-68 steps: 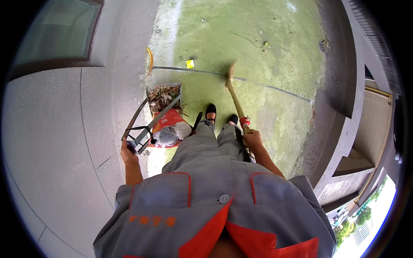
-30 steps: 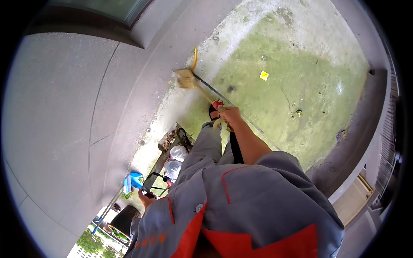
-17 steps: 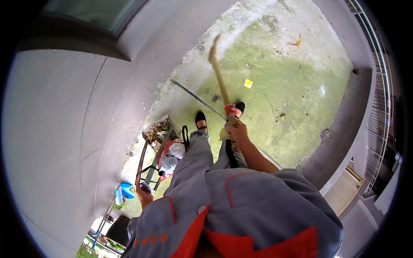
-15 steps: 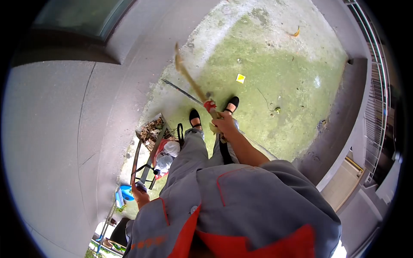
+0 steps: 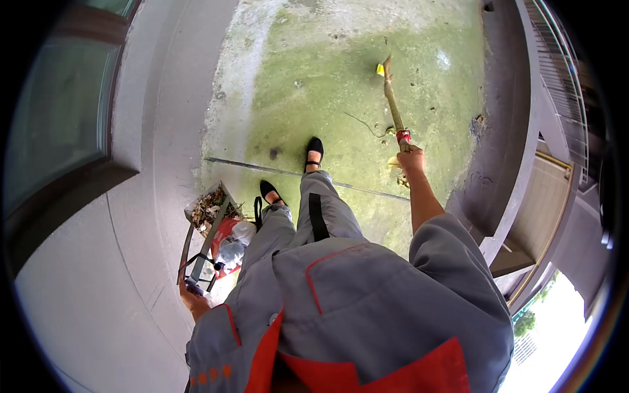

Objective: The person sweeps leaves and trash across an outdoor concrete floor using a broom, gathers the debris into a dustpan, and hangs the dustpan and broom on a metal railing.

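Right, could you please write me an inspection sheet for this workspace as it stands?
Surface: ground stained green, crossed by a dark seam.
Held things: broom, its far end by a yellow scrap, contact unclear; dustpan holding dry leaves.
Clutter: scrap and a thin stem on the ground; red bag and pale plastic bags beside the dustpan.
Right hand: grip closed on the broom.
Left hand: grip on the dustpan's upper handle, fingers partly hidden.
Cables: nothing seen.
Surroundings: window on the left, low wall and railing on the right.
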`<state>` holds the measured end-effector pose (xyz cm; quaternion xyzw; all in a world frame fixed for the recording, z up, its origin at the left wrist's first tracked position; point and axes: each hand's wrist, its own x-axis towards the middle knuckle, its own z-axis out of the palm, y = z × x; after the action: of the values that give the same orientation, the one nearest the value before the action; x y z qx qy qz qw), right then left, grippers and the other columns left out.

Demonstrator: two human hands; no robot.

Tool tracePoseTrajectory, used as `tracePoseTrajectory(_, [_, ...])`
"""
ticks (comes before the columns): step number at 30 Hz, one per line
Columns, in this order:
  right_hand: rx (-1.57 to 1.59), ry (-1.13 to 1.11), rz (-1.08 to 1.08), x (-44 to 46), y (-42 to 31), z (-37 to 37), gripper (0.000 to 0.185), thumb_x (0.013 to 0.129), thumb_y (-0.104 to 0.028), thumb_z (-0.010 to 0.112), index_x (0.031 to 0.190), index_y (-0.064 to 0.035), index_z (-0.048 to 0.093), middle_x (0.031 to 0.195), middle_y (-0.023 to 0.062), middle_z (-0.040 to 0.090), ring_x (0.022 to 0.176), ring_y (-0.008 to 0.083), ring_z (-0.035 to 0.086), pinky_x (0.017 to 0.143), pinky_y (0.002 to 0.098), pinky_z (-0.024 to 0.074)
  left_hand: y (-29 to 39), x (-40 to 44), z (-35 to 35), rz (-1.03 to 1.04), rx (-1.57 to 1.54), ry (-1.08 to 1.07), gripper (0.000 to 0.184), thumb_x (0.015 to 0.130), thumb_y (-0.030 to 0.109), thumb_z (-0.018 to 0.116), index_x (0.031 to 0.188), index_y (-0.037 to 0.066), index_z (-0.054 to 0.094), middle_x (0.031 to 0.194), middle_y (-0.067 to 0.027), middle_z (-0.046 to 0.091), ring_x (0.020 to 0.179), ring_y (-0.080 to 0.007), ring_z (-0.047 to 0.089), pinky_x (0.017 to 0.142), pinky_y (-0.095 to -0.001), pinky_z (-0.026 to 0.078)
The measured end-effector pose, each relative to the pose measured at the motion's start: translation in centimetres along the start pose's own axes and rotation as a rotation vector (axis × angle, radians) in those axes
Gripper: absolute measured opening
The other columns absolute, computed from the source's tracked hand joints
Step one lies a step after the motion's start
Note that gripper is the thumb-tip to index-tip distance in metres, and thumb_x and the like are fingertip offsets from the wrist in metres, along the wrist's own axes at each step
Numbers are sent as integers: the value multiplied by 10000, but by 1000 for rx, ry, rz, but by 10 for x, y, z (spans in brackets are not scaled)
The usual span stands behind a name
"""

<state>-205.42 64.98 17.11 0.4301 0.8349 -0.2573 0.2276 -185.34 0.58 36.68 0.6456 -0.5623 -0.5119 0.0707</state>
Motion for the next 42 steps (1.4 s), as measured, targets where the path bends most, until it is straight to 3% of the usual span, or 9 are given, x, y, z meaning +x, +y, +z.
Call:
tracePoseTrajectory(8, [136,-371,111,-70,68,-56,474,537,-189,613,1009,-166,579,824,125,608,768,231,587,705,292,456,84,-34,134,224,245,-116,249,729,354,558,835,129,567,697,30,457,632,-93,409,557,-243,321])
tracePoseTrajectory(10, [32,-463,176,-51,89,-147,438,544,-194,624,981,-183,596,854,105,608,797,226,585,716,298,456,129,-155,195,150,207,8,259,720,376,570,791,128,556,666,25,442,613,-107,411,550,-255,325])
tracePoseTrajectory(15, [-27,-321,330,-36,119,-147,240,664,-149,541,886,-202,614,858,92,602,818,236,579,699,330,460,163,-74,263,26,252,-65,274,701,406,582,724,138,530,625,6,437,577,-118,412,552,-270,339])
tracePoseTrajectory(17, [9,-194,378,-5,134,-219,220,668,-143,528,870,-184,604,845,117,596,808,260,574,697,354,458,189,-207,314,-5,294,-38,290,680,414,603,650,151,486,595,16,447,542,-121,414,543,-268,345])
tracePoseTrajectory(23, [279,-10,481,-80,123,-195,293,612,-169,584,901,-118,592,773,157,590,746,321,565,659,363,455,209,-175,456,25,300,-385,212,726,364,565,745,154,541,629,11,481,587,-117,455,573,-254,382])
tracePoseTrajectory(31, [763,-173,1365,-71,94,-237,235,572,-105,637,755,36,592,651,135,581,557,211,573,535,315,458,244,-274,682,40,648,-298,327,737,412,528,842,102,527,730,-20,498,647,-143,484,605,-281,419])
tracePoseTrajectory(34, [714,-176,1259,-20,57,-195,170,589,-61,631,710,48,583,580,112,555,463,177,536,409,307,420,239,-282,726,20,641,-485,339,688,445,575,731,120,488,651,-21,490,630,-146,495,595,-272,408])
tracePoseTrajectory(37, [688,-163,1022,58,-4,-182,314,570,-136,604,856,-6,602,748,173,601,698,255,600,654,324,471,238,-297,768,-39,751,-589,447,673,448,591,880,60,509,850,-52,523,790,-181,497,737,-323,394])
tracePoseTrajectory(42, [751,-13,787,108,-43,-280,358,567,-128,589,917,-53,598,777,170,601,745,264,594,706,327,457,225,-329,843,-40,872,-659,456,681,445,590,910,60,507,884,-62,541,820,-197,516,745,-324,391])
